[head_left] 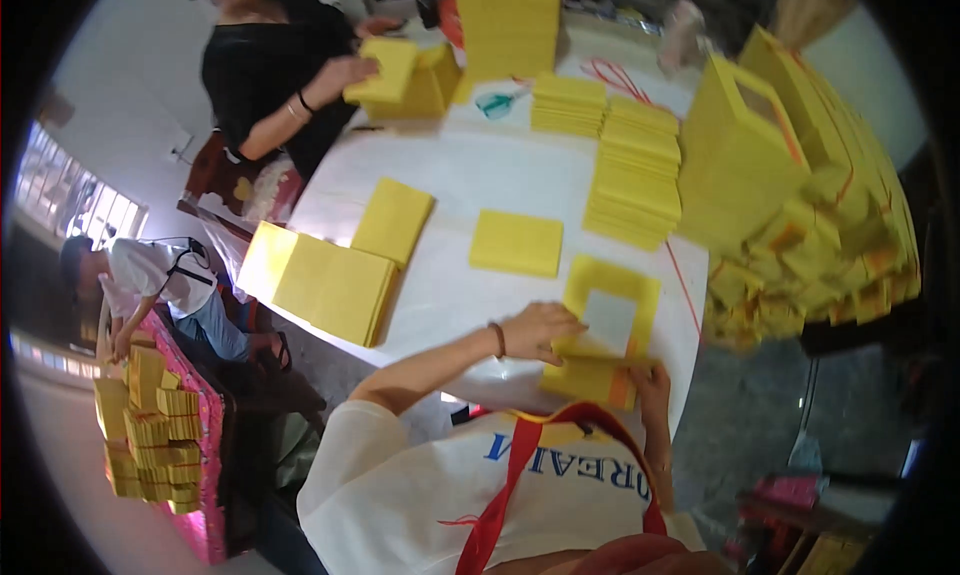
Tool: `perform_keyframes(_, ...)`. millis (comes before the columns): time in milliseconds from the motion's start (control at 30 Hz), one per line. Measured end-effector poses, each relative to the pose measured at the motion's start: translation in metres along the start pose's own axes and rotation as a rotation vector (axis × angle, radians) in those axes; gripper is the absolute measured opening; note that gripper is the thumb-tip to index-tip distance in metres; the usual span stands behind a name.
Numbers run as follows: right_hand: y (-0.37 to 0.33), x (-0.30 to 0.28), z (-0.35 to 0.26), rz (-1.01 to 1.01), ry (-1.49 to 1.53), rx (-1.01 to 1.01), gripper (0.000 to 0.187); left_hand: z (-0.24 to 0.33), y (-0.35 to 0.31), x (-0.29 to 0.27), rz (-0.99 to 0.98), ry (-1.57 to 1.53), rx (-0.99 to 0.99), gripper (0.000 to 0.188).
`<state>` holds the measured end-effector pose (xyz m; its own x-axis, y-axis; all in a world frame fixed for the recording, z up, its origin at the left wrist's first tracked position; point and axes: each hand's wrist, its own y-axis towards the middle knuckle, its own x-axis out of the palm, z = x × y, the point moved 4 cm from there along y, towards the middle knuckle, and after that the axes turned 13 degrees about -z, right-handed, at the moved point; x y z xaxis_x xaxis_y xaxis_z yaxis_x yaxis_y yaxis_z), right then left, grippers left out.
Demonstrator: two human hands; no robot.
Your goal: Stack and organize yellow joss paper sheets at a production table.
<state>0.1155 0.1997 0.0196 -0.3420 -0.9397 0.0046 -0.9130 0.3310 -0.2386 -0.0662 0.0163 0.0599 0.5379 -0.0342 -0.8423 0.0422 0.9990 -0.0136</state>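
A yellow paper sheet [643, 300] with a pale rectangular opening in its middle lies at the near right of the white table, its near part folded up. My left hand [540, 332], a brown bracelet at its wrist, grips the left end of that folded part between thumb and fingers. At the other end, my right hand [652, 390] pinches the sheet's right edge. Just beyond my left hand lies a flat yellow folded piece [516, 243]. Some of the sheet's near part is hidden by my fingers.
Stacked yellow pieces [635, 175] stand at the right, near a large bundle [800, 185]. More stacks [335, 287] lie at the left. Green-handled scissors [497, 104] lie at the back. A co-worker [275, 70] handles yellow pieces across the table; another person [170, 285] works far left.
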Motion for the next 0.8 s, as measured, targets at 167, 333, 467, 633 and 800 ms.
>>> perform_keyframes(167, -0.011, -0.017, 0.014, -0.083, 0.071, -0.071, 0.016, 0.009, 0.004, 0.034, 0.351, 0.190, -0.008, 0.031)
perform_keyframes(333, -0.013, -0.025, -0.010, -0.050, -0.222, -0.291, 0.021, 0.029, 0.002, 0.008, 0.426, 0.344, 0.014, 0.036)
perform_keyframes(467, -0.017, -0.015, -0.047, -0.072, -0.589, -0.453, 0.023, 0.035, -0.003, -0.009, 0.486, 0.352, 0.138, 0.035)
perform_keyframes(633, -0.012, 0.012, -0.057, -0.335, -0.710, -0.552, 0.019, 0.032, -0.022, 0.013, 0.215, 0.295, 0.074, 0.034)
perform_keyframes(800, -0.007, 0.008, -0.032, -0.265, -0.497, -0.362, 0.020, 0.015, -0.019, 0.020, 0.238, -0.046, -0.003, 0.030)
